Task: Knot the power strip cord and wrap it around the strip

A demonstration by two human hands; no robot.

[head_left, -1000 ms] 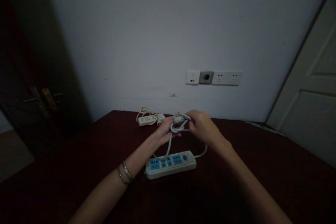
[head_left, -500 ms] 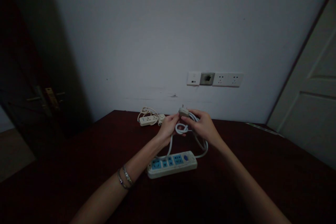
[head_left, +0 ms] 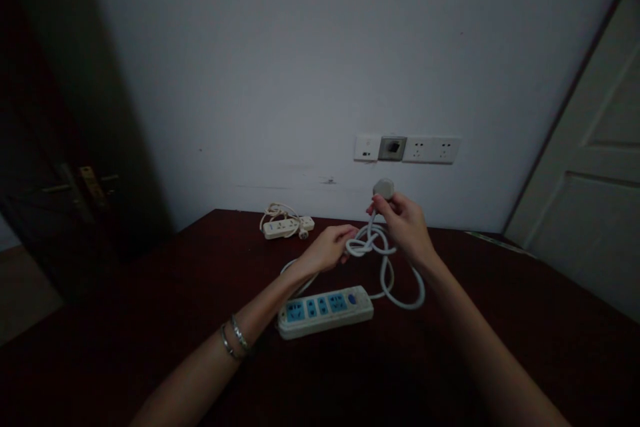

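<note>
A white power strip (head_left: 325, 312) with blue sockets lies on the dark red table, below my hands. Its white cord (head_left: 411, 307) rises in loops and is tangled in a loose knot between my hands. My right hand (head_left: 404, 221) grips the round, pale plug (head_left: 383, 188) at the cord's end, holding it up in front of the wall. Lower and to the left, my left hand (head_left: 331, 247) pinches the cord at the left side of the knot; its fingertips are partly hidden. Two bracelets circle my left wrist.
A smaller cream power strip (head_left: 287, 227) with its coiled cord lies near the table's back edge. Wall sockets (head_left: 431, 149) and a grey wall plate (head_left: 392, 148) are behind my right hand. A pale door (head_left: 595, 153) stands at the right, a dark door (head_left: 40, 167) at the left.
My right hand has lifted the plug up and to the right, away from my left hand. The cord loops have spread out, and my left hand has shifted slightly right.
</note>
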